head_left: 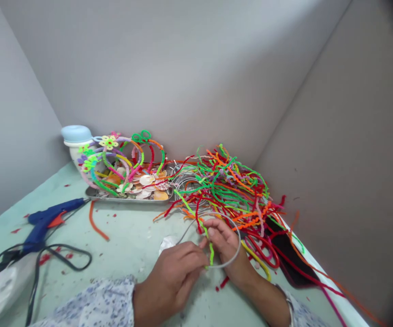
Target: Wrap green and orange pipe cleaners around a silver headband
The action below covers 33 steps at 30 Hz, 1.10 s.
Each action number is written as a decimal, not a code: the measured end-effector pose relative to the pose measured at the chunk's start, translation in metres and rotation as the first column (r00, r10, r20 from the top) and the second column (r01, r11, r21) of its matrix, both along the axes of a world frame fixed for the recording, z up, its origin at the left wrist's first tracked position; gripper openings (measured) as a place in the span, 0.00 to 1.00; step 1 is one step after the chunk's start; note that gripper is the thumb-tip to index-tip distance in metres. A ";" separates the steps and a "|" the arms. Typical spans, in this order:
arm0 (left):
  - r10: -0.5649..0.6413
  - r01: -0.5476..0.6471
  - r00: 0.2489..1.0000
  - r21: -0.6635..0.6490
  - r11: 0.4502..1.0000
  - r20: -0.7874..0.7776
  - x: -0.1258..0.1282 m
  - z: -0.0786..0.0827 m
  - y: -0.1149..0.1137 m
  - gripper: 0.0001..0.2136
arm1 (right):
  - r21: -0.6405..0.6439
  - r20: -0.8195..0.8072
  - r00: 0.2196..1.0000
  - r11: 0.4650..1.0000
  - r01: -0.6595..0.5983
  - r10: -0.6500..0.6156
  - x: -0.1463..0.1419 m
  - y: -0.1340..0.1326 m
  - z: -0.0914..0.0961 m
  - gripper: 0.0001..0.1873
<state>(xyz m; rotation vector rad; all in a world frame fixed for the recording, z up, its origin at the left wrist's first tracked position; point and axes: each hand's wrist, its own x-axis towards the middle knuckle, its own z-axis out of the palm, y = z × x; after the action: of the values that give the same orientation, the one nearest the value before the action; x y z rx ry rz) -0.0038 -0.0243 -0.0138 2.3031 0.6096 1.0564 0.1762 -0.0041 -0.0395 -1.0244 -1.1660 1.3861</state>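
Observation:
My left hand pinches the lower end of a lime-green pipe cleaner against a thin silver metal headband. My right hand grips the same headband from inside its curve, fingers curled round the wire and the green strand. Both hands meet over the pale green table. Just behind them lies a big tangle of red, orange and green pipe cleaners, with more bare silver headbands at its left edge.
A metal tray of seashells and several wrapped, flower-topped headbands stands at the back, beside a white jar with a blue lid. A blue glue gun with black cord lies left. A dark flat object lies right. Grey walls enclose the corner.

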 end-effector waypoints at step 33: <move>0.117 -0.139 0.979 0.130 0.982 0.166 0.001 0.009 0.003 0.13 | -0.111 -0.363 0.898 0.945 -0.307 0.249 0.002 -0.007 0.002 0.12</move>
<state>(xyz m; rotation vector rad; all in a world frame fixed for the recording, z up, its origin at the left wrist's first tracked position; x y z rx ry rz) -0.0029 -0.0216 -0.0045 2.2960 0.6458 1.3685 0.1784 -0.0114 -0.0378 -0.7009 -0.9707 1.8338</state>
